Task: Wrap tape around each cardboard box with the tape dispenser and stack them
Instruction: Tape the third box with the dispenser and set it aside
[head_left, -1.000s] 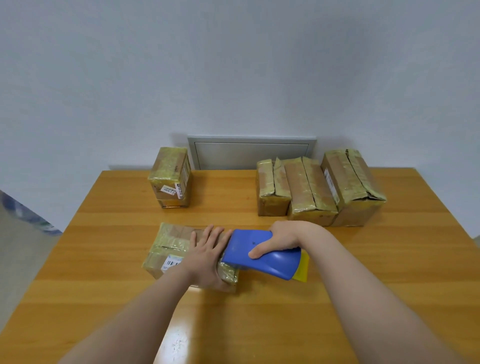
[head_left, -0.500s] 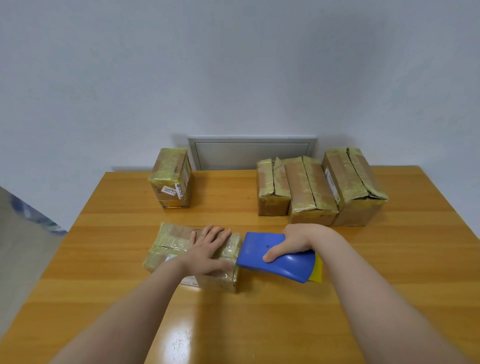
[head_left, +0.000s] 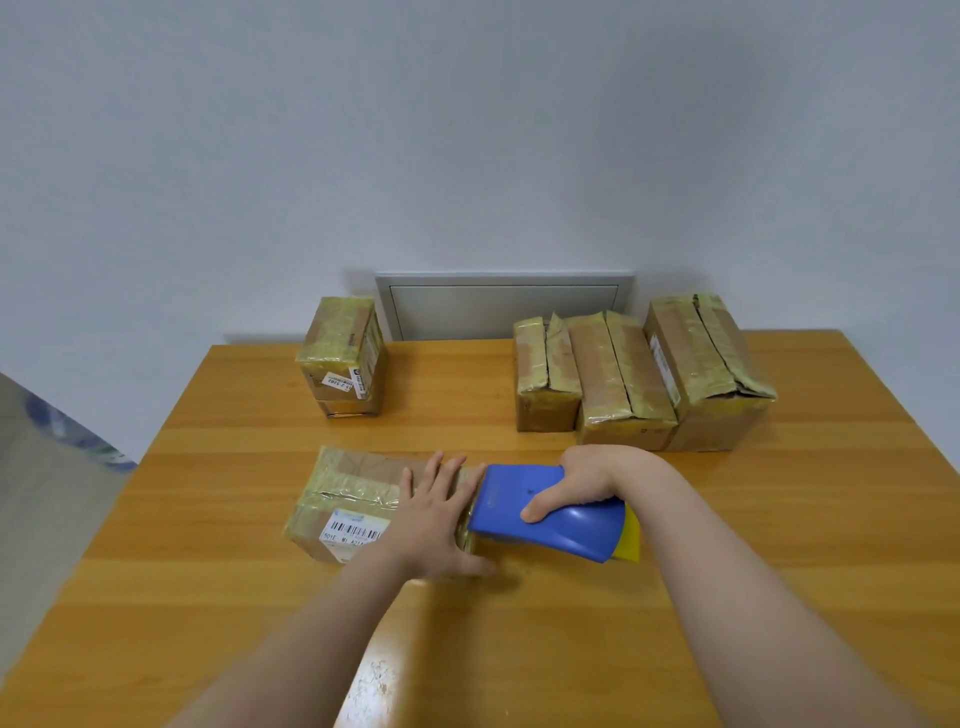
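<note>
A flat cardboard box (head_left: 353, 499) wrapped in yellowish tape lies on the wooden table (head_left: 779, 519), barcode label facing me. My left hand (head_left: 436, 514) presses flat on its right end, fingers spread. My right hand (head_left: 582, 483) grips the blue tape dispenser (head_left: 550, 512), whose front edge meets the box's right end beside my left fingers. A yellow part shows at the dispenser's rear. An upright taped box (head_left: 343, 358) stands at the back left. Three taped boxes (head_left: 639, 379) stand side by side at the back right.
A grey wall panel (head_left: 504, 306) sits behind the table's far edge. The table's left edge drops to a grey floor (head_left: 47, 493). Bare wood lies in front of my arms and at the right.
The dispenser first slid right off the box, then came back left against the box's right end. My left hand stayed pressed on the box, and the box turned slightly.
</note>
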